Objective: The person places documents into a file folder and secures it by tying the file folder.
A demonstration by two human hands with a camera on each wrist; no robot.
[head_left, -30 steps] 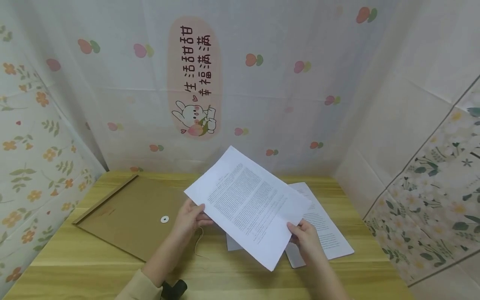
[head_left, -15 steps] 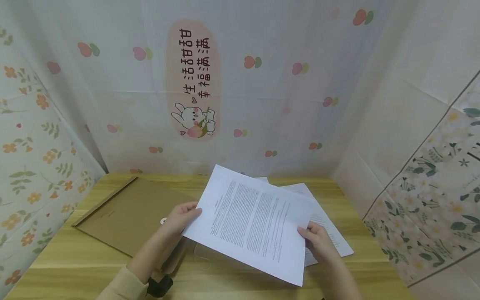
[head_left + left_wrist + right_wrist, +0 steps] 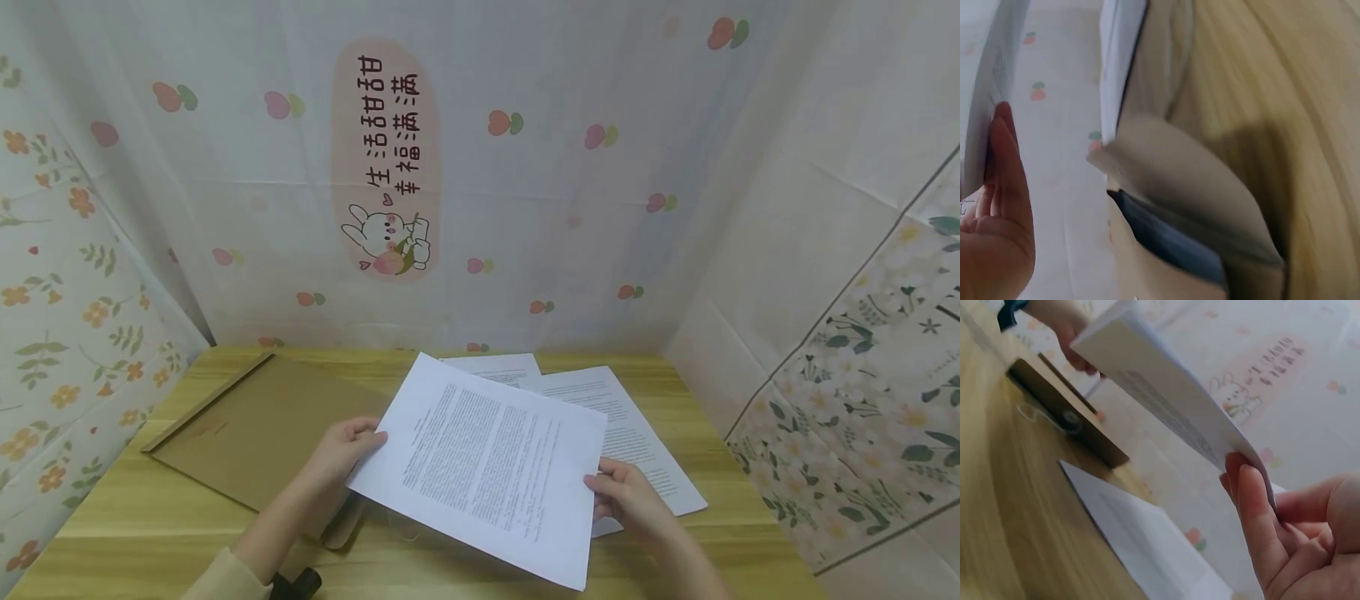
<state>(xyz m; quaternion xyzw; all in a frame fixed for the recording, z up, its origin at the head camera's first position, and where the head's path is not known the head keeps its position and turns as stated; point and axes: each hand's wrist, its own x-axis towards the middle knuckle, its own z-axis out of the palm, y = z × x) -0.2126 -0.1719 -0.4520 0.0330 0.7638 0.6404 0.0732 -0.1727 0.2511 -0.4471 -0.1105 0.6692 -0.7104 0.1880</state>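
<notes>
Both hands hold a sheaf of printed paper [image 3: 487, 467] up over the table, tilted. My left hand [image 3: 337, 458] pinches its left edge, thumb on the printed face. At the right edge my right hand [image 3: 630, 500] pinches it between thumb and fingers; in the right wrist view the fingers [image 3: 1257, 506] press on one face and the sheaf bends slightly. Left of it lies a brown kraft document envelope [image 3: 255, 433], partly behind my left forearm. Its mouth gapes in the left wrist view, with a dark inside under the raised flap [image 3: 1191, 175].
Another printed stack [image 3: 660, 475] lies on the wooden table [image 3: 420, 567] at the right, partly covered by the held sheaf. Further printed paper [image 3: 502, 365] shows behind it. The envelope's string [image 3: 1035, 415] trails on the table. A patterned cloth [image 3: 570, 208] hangs behind.
The held sheaf has turned flatter and dropped lower, moving slightly left over the last half second. Both hands keep hold of it. More of the paper behind it now shows.
</notes>
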